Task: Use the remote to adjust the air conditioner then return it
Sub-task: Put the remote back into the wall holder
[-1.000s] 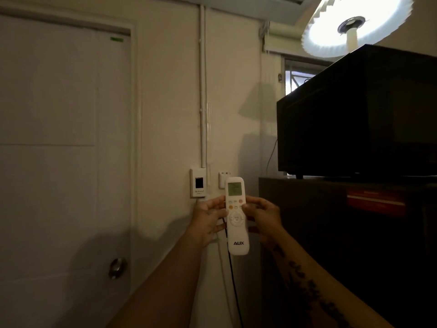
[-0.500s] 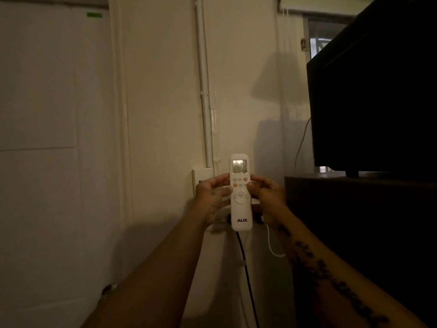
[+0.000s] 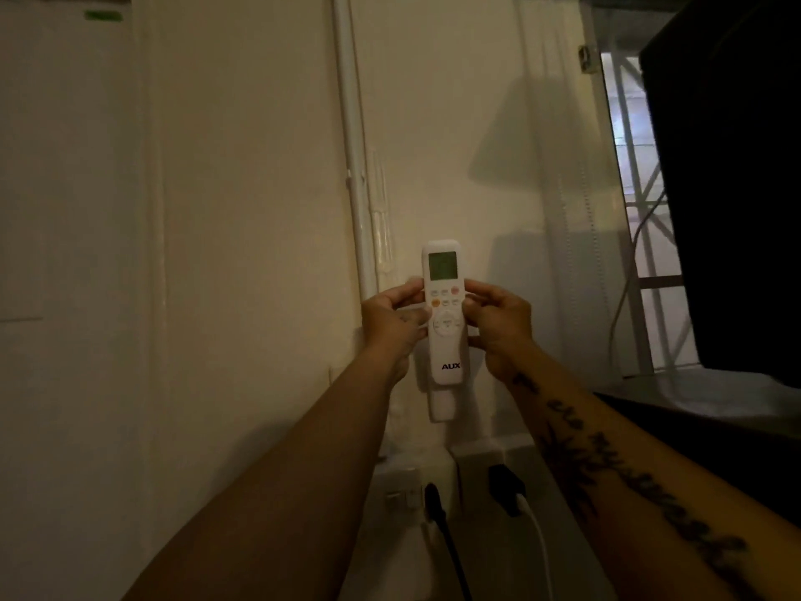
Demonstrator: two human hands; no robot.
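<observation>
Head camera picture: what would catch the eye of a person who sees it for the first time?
First, the white remote, upright in the middle of the picture with a pale green screen at its top, held by the left hand and the right hand from either side. Next, the long dark tattoo along the right forearm at lower right. Then the bright window at upper right, beside a large black object.

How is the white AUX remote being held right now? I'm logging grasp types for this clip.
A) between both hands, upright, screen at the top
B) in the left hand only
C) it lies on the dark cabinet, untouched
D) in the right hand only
A: the left hand and the right hand grip opposite sides of the remote, which stands upright in front of the wall with its screen uppermost.
</observation>
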